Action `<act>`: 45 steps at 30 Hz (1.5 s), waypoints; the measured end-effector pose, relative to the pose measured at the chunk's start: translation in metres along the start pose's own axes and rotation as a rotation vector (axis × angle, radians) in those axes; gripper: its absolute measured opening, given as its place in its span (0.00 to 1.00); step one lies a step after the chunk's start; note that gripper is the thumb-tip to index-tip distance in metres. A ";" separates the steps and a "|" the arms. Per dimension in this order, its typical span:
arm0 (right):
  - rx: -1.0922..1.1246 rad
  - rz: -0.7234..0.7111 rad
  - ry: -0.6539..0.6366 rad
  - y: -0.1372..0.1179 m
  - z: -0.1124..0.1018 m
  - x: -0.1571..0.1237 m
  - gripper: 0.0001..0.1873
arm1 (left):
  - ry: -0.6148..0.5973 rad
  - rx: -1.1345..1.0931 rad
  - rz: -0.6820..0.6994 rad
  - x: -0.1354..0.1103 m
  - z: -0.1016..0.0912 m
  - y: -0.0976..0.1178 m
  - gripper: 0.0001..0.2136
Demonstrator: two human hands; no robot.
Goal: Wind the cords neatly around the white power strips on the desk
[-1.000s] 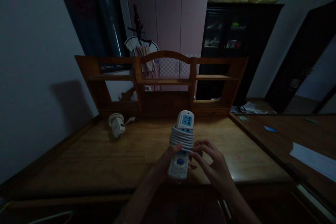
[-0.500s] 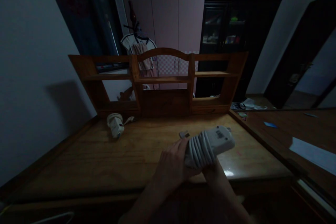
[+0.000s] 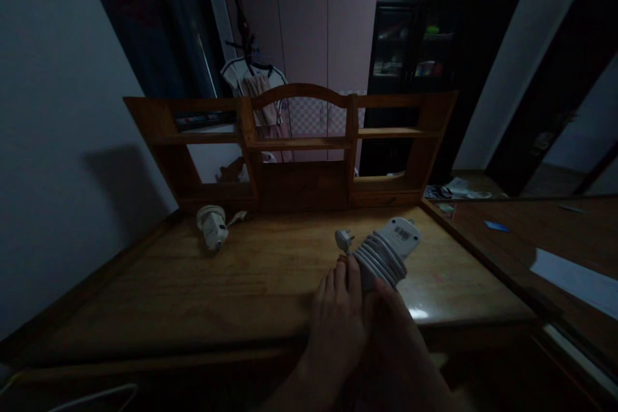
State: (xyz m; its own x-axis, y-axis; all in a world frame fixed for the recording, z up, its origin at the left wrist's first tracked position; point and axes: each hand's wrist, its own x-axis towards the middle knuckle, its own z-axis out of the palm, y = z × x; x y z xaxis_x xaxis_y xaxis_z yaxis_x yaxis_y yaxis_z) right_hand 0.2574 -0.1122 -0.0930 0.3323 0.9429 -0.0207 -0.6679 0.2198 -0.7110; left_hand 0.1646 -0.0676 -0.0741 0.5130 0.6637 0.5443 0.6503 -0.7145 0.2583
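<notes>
A white power strip (image 3: 400, 236) is held above the desk, tilted with its far end to the upper right. Its grey cord (image 3: 379, 259) is wound round the middle in several turns. The plug (image 3: 344, 240) sticks up beside the coil, pins pointing right. My left hand (image 3: 339, 309) is closed at the left of the coil, fingers on the cord close below the plug. My right hand (image 3: 386, 306) grips the near end of the strip from below, its thumb against the coil; its other fingers are mostly hidden.
A second white corded device (image 3: 213, 232) lies at the desk's back left. A wooden shelf (image 3: 303, 145) rises along the back of the desk (image 3: 232, 270). On the right, a lower brown surface holds a white paper sheet (image 3: 574, 280) and a blue card (image 3: 496, 226).
The power strip has tipped more upright and shifted slightly left. My left hand has moved right and up toward the plug, which now stands up in clearer view.
</notes>
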 end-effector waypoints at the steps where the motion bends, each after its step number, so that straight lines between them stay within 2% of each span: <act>1: 0.017 0.040 -0.009 -0.001 -0.001 0.003 0.17 | -0.002 -0.038 0.002 -0.003 0.001 0.000 0.24; 5: -0.010 0.121 -0.069 -0.009 -0.011 0.012 0.20 | -0.034 -0.239 -0.035 -0.014 -0.003 0.000 0.24; 9: -0.032 0.120 -0.122 -0.017 -0.013 0.013 0.23 | -0.032 -0.430 -0.083 -0.019 -0.006 0.001 0.23; 13: -0.024 0.116 -0.119 -0.022 -0.010 0.010 0.23 | -0.010 -0.621 -0.124 -0.025 -0.006 0.001 0.20; 15: -0.030 0.124 -0.117 -0.024 -0.011 0.010 0.23 | -0.017 -0.795 -0.216 -0.027 -0.006 -0.002 0.17; 17: -0.048 0.132 -0.105 -0.026 -0.014 0.011 0.23 | -0.004 -1.023 -0.390 -0.027 -0.004 -0.007 0.14; 20: -0.076 0.191 -0.101 -0.030 -0.018 0.011 0.21 | 0.073 -1.333 -0.636 -0.022 0.001 -0.018 0.18; 22: -0.113 0.252 -0.128 -0.032 -0.018 0.009 0.21 | 0.039 -1.514 -0.698 -0.018 0.003 -0.023 0.22; 24: -0.177 0.305 -0.155 -0.034 -0.017 0.005 0.22 | -0.056 -1.642 -0.713 -0.015 0.000 -0.024 0.25; 26: -0.246 0.362 -0.165 -0.033 -0.013 0.002 0.23 | -0.089 -1.635 -0.697 -0.015 -0.005 -0.022 0.24; 29: -0.280 0.375 -0.159 -0.030 -0.006 0.001 0.22 | -0.032 -1.454 -0.634 -0.015 -0.010 -0.019 0.20; 34: -0.413 0.183 -0.090 -0.024 -0.004 0.012 0.24 | -0.022 -1.296 -0.580 -0.009 -0.003 -0.021 0.18; 38: -0.578 0.050 -0.049 -0.028 -0.013 0.022 0.23 | -0.039 -1.303 -0.545 0.003 0.000 -0.026 0.27; 41: -0.608 -0.020 -0.050 -0.034 -0.020 0.023 0.24 | -0.011 -1.190 -0.312 0.014 -0.005 -0.032 0.33; 45: -0.507 0.035 -0.076 -0.037 -0.027 0.019 0.22 | -0.058 -0.937 0.047 0.023 -0.013 -0.039 0.31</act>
State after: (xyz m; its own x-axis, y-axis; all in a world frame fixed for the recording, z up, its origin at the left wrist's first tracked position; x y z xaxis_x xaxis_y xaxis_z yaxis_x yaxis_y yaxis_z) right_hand 0.3064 -0.1091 -0.0856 0.2533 0.9673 -0.0130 -0.2645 0.0564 -0.9627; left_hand 0.1435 -0.0268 -0.0608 0.5711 0.6214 0.5363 -0.0753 -0.6110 0.7881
